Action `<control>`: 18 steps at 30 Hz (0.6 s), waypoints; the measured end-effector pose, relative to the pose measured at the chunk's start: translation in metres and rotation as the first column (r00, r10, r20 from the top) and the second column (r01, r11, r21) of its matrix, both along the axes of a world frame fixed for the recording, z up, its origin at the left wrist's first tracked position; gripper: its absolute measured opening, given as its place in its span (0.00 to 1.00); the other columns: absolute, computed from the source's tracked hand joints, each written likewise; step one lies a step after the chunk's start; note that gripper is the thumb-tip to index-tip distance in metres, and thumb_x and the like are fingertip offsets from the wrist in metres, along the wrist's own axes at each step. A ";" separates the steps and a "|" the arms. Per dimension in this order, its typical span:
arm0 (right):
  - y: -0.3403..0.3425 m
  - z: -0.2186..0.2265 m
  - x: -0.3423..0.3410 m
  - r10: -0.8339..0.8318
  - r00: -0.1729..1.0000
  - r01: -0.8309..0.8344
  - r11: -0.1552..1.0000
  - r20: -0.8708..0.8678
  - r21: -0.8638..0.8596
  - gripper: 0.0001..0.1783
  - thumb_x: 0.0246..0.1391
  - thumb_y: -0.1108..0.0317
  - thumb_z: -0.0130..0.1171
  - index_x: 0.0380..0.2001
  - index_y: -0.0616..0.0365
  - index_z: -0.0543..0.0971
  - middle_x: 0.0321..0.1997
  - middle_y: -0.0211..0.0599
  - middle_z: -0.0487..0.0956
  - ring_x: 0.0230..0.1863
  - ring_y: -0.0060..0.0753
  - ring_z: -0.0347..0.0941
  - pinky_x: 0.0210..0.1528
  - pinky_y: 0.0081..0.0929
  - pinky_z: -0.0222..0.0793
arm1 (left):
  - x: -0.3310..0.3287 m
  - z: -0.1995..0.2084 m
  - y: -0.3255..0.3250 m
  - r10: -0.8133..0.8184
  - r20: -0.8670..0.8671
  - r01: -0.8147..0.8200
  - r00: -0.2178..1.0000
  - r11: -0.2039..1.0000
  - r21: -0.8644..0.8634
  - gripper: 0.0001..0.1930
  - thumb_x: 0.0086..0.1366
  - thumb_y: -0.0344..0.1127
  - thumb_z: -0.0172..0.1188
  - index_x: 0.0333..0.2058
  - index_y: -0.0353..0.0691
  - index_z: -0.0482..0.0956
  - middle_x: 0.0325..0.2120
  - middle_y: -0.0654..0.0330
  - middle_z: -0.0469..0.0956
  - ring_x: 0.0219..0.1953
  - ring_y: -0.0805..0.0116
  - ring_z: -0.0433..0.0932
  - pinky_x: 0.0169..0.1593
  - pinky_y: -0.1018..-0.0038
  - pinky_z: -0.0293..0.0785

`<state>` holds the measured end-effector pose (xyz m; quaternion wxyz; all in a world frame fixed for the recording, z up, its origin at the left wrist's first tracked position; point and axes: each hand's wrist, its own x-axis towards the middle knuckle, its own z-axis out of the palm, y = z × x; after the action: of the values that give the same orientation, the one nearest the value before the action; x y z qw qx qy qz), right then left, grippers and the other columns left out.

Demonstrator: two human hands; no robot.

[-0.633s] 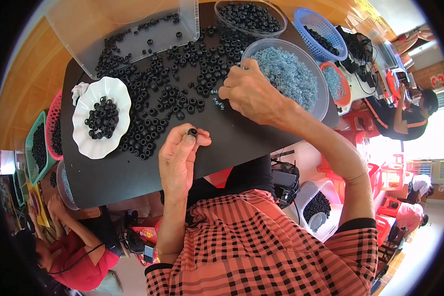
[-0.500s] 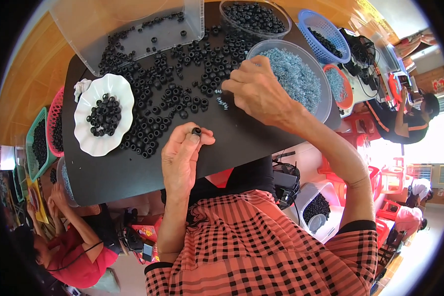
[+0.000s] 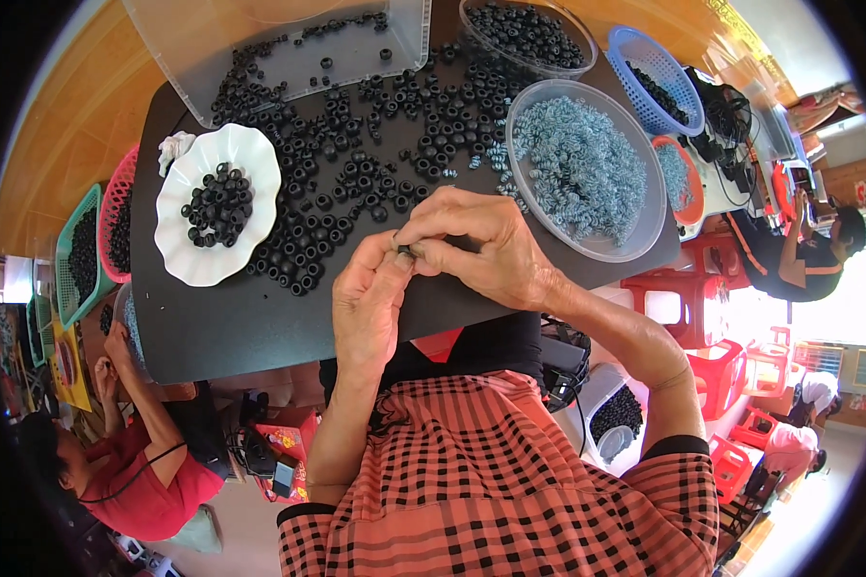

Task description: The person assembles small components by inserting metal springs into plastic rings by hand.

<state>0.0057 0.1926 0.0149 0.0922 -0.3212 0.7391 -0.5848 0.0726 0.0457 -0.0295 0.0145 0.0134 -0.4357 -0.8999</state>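
Observation:
My left hand [image 3: 368, 306] pinches a small round black piece [image 3: 405, 250] with a hole in it, between thumb and fingertips above the dark table. Meeting it from the right, my right hand [image 3: 496, 248] has its thumb and fingers closed at the same piece; whatever they hold is hidden. Beyond the hands spread many similar loose black pieces [image 3: 303, 240]. A white scalloped plate [image 3: 175, 252] with more black pieces stands to the left. Right of the hands, a clear round tub [image 3: 656, 207] is heaped with small pale-blue coils [image 3: 587, 173] that look like springs, some lying beside it.
A clear plastic bin [image 3: 409, 38] lies tipped at the far edge, spilling black pieces. Next to it stands a clear tub of them [image 3: 587, 60]. A blue basket [image 3: 621, 43] is at far right. Another person [image 3: 159, 481] sits at left; red stools [image 3: 678, 298] stand at right.
My right hand has come from the loose coils beside the tub toward me and now meets my left hand at the black piece. The view has shifted slightly.

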 end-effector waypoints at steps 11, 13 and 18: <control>-0.009 -0.018 0.010 -0.137 0.976 0.117 0.985 -0.167 -0.129 0.06 0.47 0.80 0.63 0.31 0.63 0.79 0.33 0.35 0.79 0.34 0.24 0.75 0.36 0.23 0.72 | 0.002 -0.008 -0.007 -0.001 0.065 -0.007 0.998 0.991 0.131 0.10 0.67 0.27 0.51 0.45 0.31 0.74 0.37 0.59 0.77 0.41 0.72 0.76 0.51 0.73 0.70; -0.008 -0.011 0.009 -0.115 0.993 0.115 0.991 0.002 -0.064 0.06 0.47 0.79 0.62 0.31 0.62 0.79 0.31 0.34 0.79 0.32 0.24 0.75 0.36 0.24 0.72 | 0.001 -0.006 -0.008 -0.012 0.083 -0.001 0.996 0.988 0.155 0.09 0.67 0.26 0.52 0.43 0.31 0.75 0.34 0.60 0.78 0.37 0.75 0.76 0.48 0.77 0.71; -0.014 -0.001 -0.037 -0.150 0.957 0.181 0.978 -0.247 0.107 0.04 0.50 0.76 0.59 0.32 0.61 0.79 0.28 0.35 0.78 0.27 0.24 0.74 0.31 0.23 0.71 | 0.000 -0.001 -0.007 -0.115 0.044 0.118 0.992 0.990 -0.070 0.07 0.65 0.26 0.52 0.41 0.32 0.76 0.33 0.56 0.79 0.36 0.74 0.77 0.47 0.76 0.71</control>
<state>-0.0310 0.1790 0.0141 -0.0257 -0.3191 0.8053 -0.4990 0.0730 0.0389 -0.0309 -0.0463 0.0051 -0.4684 -0.8823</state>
